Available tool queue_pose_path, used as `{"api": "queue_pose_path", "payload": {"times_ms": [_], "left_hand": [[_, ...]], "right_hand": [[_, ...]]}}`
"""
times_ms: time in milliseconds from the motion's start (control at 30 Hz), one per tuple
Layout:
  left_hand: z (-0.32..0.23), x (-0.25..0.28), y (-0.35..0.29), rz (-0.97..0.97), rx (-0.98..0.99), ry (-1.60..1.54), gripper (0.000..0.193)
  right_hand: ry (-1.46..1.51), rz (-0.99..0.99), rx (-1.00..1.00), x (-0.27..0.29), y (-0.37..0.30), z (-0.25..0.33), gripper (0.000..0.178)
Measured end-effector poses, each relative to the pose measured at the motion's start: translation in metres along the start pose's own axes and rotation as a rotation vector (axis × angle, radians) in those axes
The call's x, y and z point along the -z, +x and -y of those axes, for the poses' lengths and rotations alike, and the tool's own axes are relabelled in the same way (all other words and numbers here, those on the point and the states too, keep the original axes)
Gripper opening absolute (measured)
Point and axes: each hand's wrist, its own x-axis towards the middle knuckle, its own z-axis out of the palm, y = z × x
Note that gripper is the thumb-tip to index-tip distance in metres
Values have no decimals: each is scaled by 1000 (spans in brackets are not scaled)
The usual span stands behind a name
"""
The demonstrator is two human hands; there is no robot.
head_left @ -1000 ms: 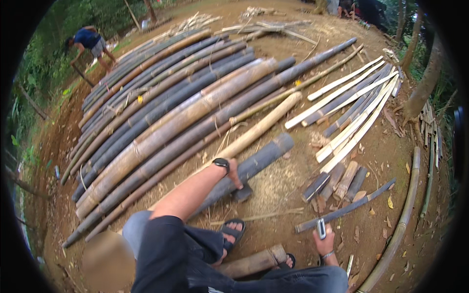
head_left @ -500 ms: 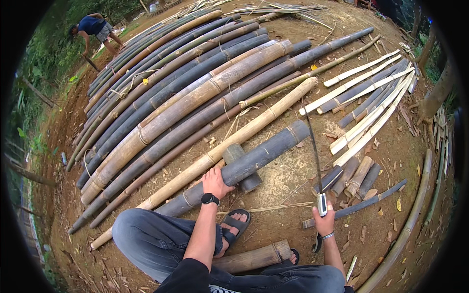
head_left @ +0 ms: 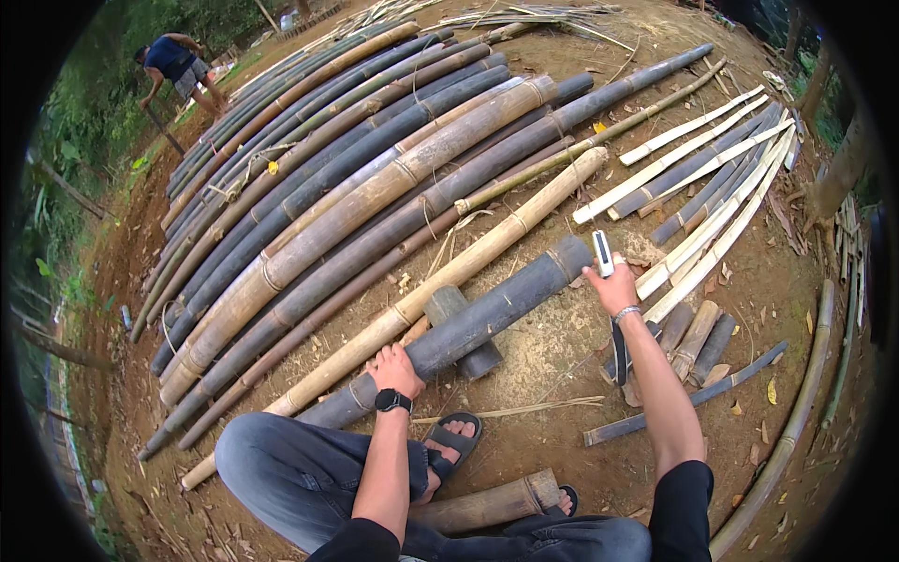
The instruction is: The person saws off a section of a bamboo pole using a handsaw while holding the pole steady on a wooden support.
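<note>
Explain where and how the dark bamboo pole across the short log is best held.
Probably hold the dark pole over its top, from above, just left of the short log: the pole looks thick and rounded, and the log props it from beneath.

From afar, I see a blackish-grey bamboo length (head_left: pixel 501 309), a dark-striped white handle (head_left: pixel 603 253), a tan pole (head_left: pixel 405 310), cream strips (head_left: pixel 663 270) and blue jeans (head_left: pixel 290 478).

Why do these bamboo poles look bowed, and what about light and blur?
Head view: fisheye bends the bamboo poles and leaves black corners; head view: light looks soft, without hard shadows on the ground; head view: foliage at left looks blurrier than the left hand.
</note>
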Motion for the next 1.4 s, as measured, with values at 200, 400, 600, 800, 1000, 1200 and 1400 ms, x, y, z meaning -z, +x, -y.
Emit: {"api": "queue_pose_path", "payload": {"times_ms": [200, 400, 600, 800, 1000, 1200, 1400], "left_hand": [[25, 0, 6, 109, -35, -30, 79], [11, 9, -6, 10, -73, 8, 94], [-74, -26, -78, -466, -319, -440, 78], [-144, -90, -72, -53, 558, -1101, 119], [-150, -115, -30, -232, 693, -1480, 80], [-178, -114, -73, -177, 419, -1297, 77], [-253, -96, -127, 63, 234, -1158, 84]], "right_hand": [[132, -36, -28, -38, 8, -12, 53], [225, -104, -1, -31, 2, -43, 51], [108, -9, -59, -18, 6, -27, 64], [84, -40, -74, -13, -1, -21, 82], [47, -7, -85, 1, -15, 8, 66], [-10, -12, -87, 18, -20, 19, 59], [11, -18, -79, 32, -23, 4, 58]]}}
